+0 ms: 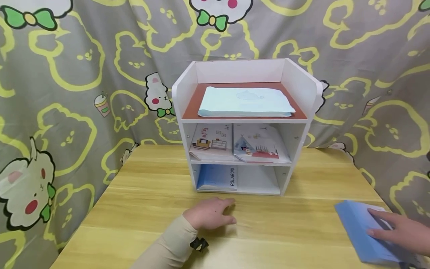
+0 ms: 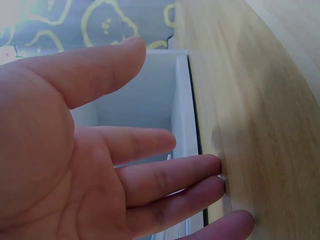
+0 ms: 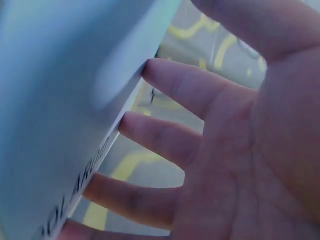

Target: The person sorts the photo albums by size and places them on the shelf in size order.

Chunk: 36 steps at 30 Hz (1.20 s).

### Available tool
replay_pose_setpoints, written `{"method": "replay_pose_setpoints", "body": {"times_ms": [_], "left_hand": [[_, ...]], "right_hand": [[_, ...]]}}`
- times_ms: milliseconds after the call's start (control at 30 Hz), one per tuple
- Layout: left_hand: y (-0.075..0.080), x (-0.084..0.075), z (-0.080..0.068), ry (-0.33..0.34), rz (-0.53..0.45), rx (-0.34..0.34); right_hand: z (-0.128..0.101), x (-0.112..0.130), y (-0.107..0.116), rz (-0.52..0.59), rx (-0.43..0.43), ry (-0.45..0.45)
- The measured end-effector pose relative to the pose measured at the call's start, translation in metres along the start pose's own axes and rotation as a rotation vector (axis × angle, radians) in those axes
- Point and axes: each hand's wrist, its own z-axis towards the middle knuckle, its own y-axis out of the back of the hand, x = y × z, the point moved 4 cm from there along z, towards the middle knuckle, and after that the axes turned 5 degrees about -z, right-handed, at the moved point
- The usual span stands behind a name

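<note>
My left hand (image 1: pixel 209 215) lies flat on the wooden table (image 1: pixel 134 201) in front of a white shelf unit (image 1: pixel 304 87), holding nothing. In the left wrist view my left hand (image 2: pixel 100 175) shows straight fingers whose tips touch the table (image 2: pixel 260 100), with the shelf unit (image 2: pixel 150 100) behind. My right hand (image 1: pixel 399 229) rests with straight fingers on a blue book (image 1: pixel 356 224) lying near the table's right front corner. Up close my right hand (image 3: pixel 225 150) spreads its fingers against the blue book (image 3: pixel 50 100), whose spine bears dark lettering.
The shelf unit holds a pale blue book (image 1: pixel 245 101) on its top level, two picture books (image 1: pixel 235 144) in the middle and a blue POLAROID book (image 1: pixel 216 177) at the bottom left. A patterned curtain (image 1: pixel 67 93) hangs behind the table.
</note>
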Motion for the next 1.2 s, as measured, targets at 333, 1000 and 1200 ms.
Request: {"method": "replay_pose_setpoints", "body": {"times_ms": [333, 1000, 1200], "left_hand": [[0.0, 0.001, 0.001, 0.017, -0.002, -0.008], [0.001, -0.003, 0.0, 0.043, 0.05, 0.005], [-0.001, -0.005, 0.0, 0.051, 0.048, 0.001]], "right_hand": [[0.0, 0.112, 0.009, -0.029, -0.137, 0.274], [0.002, 0.25, -0.009, -0.136, -0.236, 0.415], [0.003, 0.277, -0.011, -0.132, -0.256, 0.471]]}}
